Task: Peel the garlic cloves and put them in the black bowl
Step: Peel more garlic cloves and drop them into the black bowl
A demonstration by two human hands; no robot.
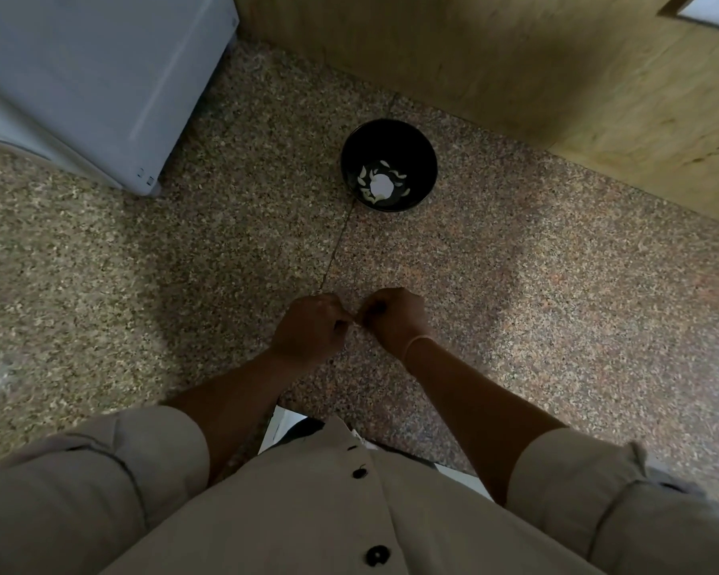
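The black bowl (416,151) stands on the speckled stone counter (225,263), far from me and slightly right of centre. Several pale peeled garlic cloves (380,182) lie on its bottom. My left hand (308,325) and my right hand (395,317) are held together above the counter, well short of the bowl. Their fingertips meet and pinch a small garlic clove (354,321), which is almost wholly hidden between the fingers. Both hands are curled shut.
A white appliance (92,76) stands at the back left on the counter. A brownish wall (515,60) runs along the back and right. A seam in the counter (337,246) runs from the bowl toward my hands.
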